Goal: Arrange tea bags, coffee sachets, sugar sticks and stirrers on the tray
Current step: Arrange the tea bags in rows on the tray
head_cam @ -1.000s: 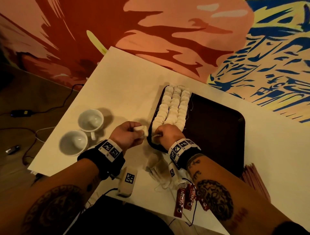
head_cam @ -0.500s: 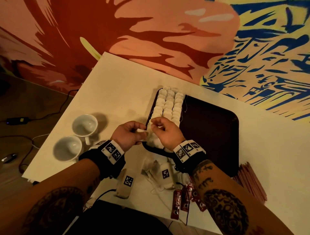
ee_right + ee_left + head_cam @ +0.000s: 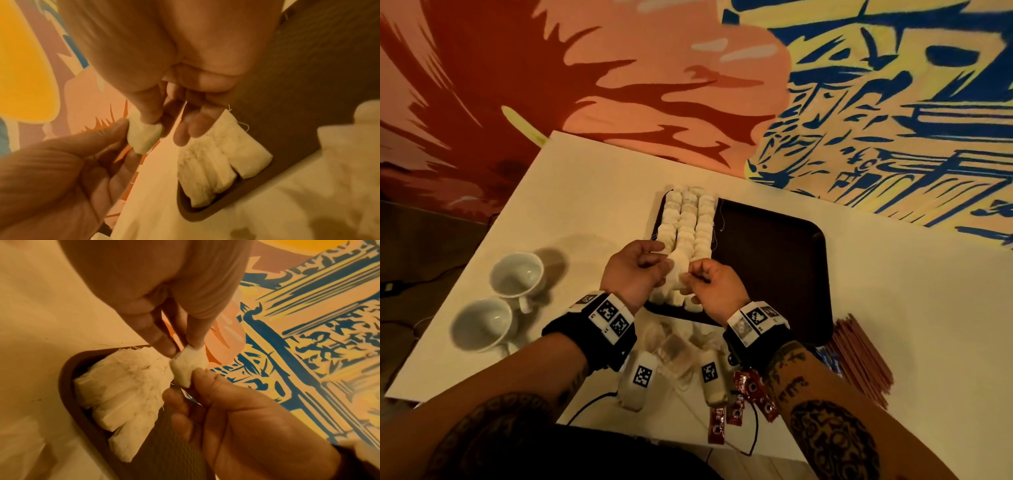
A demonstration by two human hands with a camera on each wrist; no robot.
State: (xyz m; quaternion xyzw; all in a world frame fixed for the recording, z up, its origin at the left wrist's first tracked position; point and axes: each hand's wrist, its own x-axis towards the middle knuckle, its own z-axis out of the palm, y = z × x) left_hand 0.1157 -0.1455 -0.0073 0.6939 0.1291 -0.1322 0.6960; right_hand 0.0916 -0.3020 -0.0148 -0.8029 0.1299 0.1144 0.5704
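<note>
A dark brown tray (image 3: 774, 274) lies on the white table, with three rows of white tea bags (image 3: 688, 219) along its left side. Just above the near end of those rows, both hands pinch one tea bag (image 3: 678, 272) between them. My left hand (image 3: 666, 263) holds its left end with thumb and fingertip, as the left wrist view shows (image 3: 185, 347). My right hand (image 3: 693, 277) pinches the other end, and in the right wrist view (image 3: 152, 125) the tea bag (image 3: 144, 136) hangs clear of the rows (image 3: 216, 162).
Loose tea bags (image 3: 674, 349) lie by the table's near edge, red coffee sachets (image 3: 743, 394) to their right. A bundle of reddish stirrers (image 3: 859, 363) sits right of the tray. Two white cups (image 3: 517, 274) (image 3: 482, 323) stand at the left. A painted wall runs behind.
My right hand has left the near end of the rows and joined the left hand. Both hands have risen and now pinch the one tea bag above the tray.
</note>
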